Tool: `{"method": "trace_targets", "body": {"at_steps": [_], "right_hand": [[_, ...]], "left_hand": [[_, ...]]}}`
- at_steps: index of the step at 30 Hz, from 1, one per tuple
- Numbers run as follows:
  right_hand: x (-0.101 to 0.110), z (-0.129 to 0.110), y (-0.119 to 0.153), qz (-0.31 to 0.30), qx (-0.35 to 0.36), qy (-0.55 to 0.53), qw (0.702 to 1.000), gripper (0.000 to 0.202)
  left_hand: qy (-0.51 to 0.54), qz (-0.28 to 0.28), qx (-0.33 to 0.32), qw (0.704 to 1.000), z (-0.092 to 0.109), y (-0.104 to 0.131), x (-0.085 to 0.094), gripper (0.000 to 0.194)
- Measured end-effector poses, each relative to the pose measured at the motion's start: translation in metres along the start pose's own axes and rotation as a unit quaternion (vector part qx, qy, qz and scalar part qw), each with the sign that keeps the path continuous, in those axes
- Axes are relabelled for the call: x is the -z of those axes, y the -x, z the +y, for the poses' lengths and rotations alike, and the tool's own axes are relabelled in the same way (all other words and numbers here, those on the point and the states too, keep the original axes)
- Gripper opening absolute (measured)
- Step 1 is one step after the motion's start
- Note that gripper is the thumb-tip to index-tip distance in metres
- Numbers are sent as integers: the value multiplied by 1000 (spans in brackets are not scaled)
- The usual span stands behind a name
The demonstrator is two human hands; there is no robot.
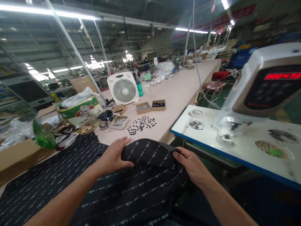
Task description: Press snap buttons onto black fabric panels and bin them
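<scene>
Black fabric (131, 185) printed with rows of small white marks drapes over the near table edge and hangs in front of me. My left hand (115, 157) grips the left end of a raised, curved fold, thumb on the near side and fingers partly hidden behind the cloth. At the fold's right end, my right hand (188, 161) pinches the fabric edge between thumb and fingers. Just beyond the fold, small dark round snap-like pieces (142, 125) lie scattered on the table (169, 94).
Shallow boxes of small parts (119, 122) and a white box fan (123, 88) stand ahead. Cartons and plastic bags (18, 135) crowd the left. At right is a white machine (263, 81) with a red display, on a blue-edged worktop (209, 138).
</scene>
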State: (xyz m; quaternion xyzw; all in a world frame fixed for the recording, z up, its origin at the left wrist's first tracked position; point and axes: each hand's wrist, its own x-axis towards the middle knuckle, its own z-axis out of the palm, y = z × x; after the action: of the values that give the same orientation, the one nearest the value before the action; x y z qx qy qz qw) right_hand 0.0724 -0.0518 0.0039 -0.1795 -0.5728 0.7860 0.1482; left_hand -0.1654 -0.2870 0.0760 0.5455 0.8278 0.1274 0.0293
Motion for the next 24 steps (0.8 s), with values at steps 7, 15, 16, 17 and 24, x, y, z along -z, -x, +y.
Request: {"method": "trace_targets", "body": {"at_steps": [7,15,16,17,24], "right_hand": [[9,-31,19,263,221,391,854,57],[-52,-41,-7,24,257,580,773,82],[-52,-37,-14,11,227,569,790,66],[-50,-34,-20,-3,203,558,805,46],[-38,-45,-26,-75,193,498,842,11]], "left_hand": [[87,-135,-33,987,26,-35,-4,21],[28,-77,-56,995,82,-60,18,20],[29,-79,-59,995,85,-61,21,21],[29,-87,-64,994,87,-62,24,23],[14,-257,-54,965,71,-63,20,19]]}}
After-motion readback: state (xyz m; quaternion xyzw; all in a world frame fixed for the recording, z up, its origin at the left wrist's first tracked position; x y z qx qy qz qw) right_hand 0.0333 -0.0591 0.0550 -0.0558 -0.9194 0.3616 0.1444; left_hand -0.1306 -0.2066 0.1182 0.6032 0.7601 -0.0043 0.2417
